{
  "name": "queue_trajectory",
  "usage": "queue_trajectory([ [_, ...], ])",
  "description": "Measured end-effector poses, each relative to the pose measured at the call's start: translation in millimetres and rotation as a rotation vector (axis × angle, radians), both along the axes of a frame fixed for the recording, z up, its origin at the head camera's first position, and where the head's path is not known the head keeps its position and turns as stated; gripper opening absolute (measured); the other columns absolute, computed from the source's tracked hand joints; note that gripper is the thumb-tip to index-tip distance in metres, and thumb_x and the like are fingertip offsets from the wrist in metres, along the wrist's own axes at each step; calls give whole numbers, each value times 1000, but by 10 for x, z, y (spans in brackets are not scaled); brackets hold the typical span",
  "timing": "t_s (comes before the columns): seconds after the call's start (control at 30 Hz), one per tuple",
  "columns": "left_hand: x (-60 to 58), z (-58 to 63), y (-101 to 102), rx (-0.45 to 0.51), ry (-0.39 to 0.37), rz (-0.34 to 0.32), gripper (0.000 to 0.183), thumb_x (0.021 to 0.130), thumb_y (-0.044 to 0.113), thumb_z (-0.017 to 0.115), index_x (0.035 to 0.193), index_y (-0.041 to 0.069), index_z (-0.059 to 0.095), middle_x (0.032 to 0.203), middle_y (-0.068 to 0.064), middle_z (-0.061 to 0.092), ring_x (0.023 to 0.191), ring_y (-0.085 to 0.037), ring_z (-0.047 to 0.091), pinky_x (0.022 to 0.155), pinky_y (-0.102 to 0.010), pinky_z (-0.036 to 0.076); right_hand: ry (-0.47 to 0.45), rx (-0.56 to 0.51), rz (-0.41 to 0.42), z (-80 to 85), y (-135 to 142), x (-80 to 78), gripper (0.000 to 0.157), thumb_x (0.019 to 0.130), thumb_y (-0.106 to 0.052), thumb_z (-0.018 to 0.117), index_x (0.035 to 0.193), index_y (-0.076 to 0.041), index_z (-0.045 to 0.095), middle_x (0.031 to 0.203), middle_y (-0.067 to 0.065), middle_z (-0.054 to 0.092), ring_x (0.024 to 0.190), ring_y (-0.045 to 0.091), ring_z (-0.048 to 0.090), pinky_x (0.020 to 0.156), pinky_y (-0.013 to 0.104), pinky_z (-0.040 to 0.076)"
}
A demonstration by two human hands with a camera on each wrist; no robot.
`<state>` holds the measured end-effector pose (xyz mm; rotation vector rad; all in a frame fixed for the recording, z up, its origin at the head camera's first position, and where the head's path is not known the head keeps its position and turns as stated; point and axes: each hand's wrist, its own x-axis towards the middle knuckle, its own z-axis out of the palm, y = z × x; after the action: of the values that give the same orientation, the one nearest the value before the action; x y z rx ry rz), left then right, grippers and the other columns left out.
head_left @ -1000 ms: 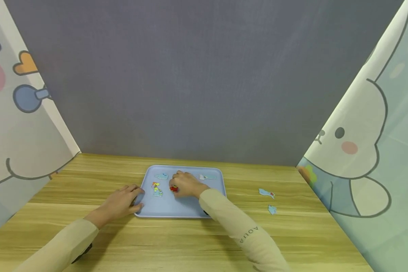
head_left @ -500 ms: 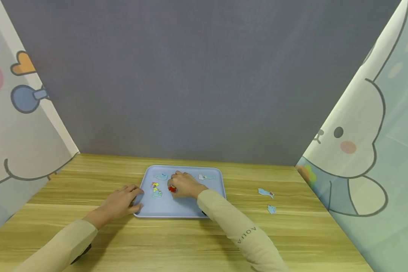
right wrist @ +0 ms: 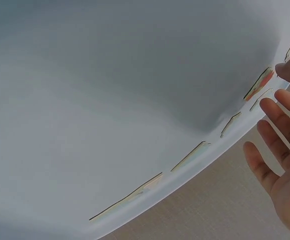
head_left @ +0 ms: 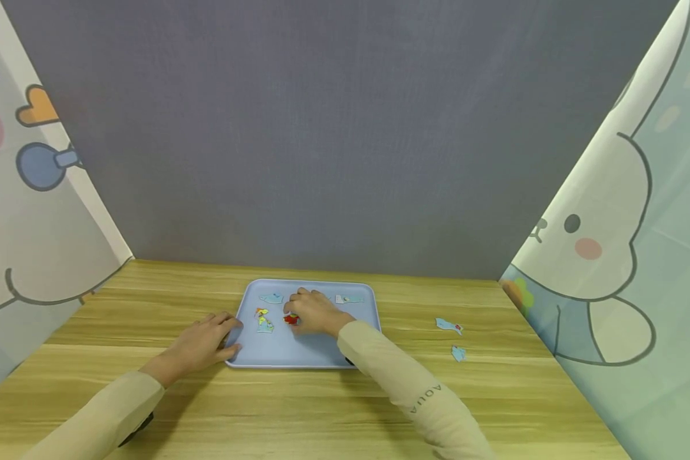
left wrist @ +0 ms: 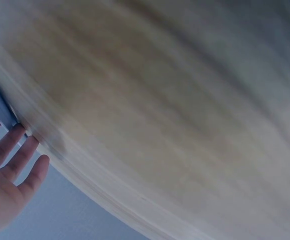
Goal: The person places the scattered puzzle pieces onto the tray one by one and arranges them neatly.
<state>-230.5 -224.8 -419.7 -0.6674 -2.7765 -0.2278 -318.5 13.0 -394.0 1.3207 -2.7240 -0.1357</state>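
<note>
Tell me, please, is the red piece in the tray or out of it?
In: the head view shows the red piece inside the tray, well within its rim.

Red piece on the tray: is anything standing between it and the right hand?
Nothing visible: in the head view, the red piece shows between the thumb and fingers of the right hand. A yellow-patterned piece lies apart, to its left.

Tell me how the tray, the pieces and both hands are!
Tray: flat on the table.
Left hand: relaxed, at the tray's left edge.
Right hand: at the red piece, pinch unclear.
Red piece: in the tray.
Yellowish pieces: in the tray, close together.
Back tray pieces: flat, apart.
Two table pieces: flat, apart.
</note>
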Motion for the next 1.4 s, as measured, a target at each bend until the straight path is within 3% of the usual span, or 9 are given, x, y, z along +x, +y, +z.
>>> queue_trajectory([
  [0.37, 10, 19, 9, -2, 5, 1, 41, 78, 32, 70, 108, 5, 61, 109, -13, 59, 93, -33, 60, 74, -51, 51, 61, 16, 28, 1, 165, 62, 27, 79, -30, 66, 105, -22, 67, 101, -9, 62, 91, 9, 49, 75, 24, 46],
  [0.7, -4, 2, -2, 1, 5, -3, 41, 78, 32, 70, 108, 5, 61, 109, -12, 59, 95, -33, 59, 75, -51, 51, 58, 8, 15, -21, 386, 92, 30, 81, -33, 66, 110, -23, 65, 109, -8, 62, 97, 11, 51, 80, 31, 49],
  [0.93, -4, -4, -1, 4, 12, -4, 42, 78, 32, 70, 108, 5, 61, 108, -12, 59, 94, -33, 59, 75, -51, 51, 27, -9, -13, -15, 554, 157, 30, 81, -32, 66, 109, -20, 65, 110, -6, 62, 100, 13, 51, 92, 43, 47],
  [1.23, -20, -28, -15, 0, 0, 5, 43, 79, 32, 69, 110, 4, 61, 109, -13, 59, 96, -34, 59, 76, -52, 50, 21, -77, -24, -34, 834, 176, 31, 78, -30, 68, 106, -17, 66, 107, -3, 63, 99, 15, 52, 79, 34, 49],
  [1.4, -16, -18, -11, 5, -1, -2, 42, 79, 33, 69, 109, 5, 61, 109, -12, 59, 95, -34, 59, 75, -52, 51, -18, -106, -47, -33, 1021, 147, 32, 78, -29, 69, 107, -15, 65, 109, -1, 63, 100, 16, 52, 85, 39, 48],
])
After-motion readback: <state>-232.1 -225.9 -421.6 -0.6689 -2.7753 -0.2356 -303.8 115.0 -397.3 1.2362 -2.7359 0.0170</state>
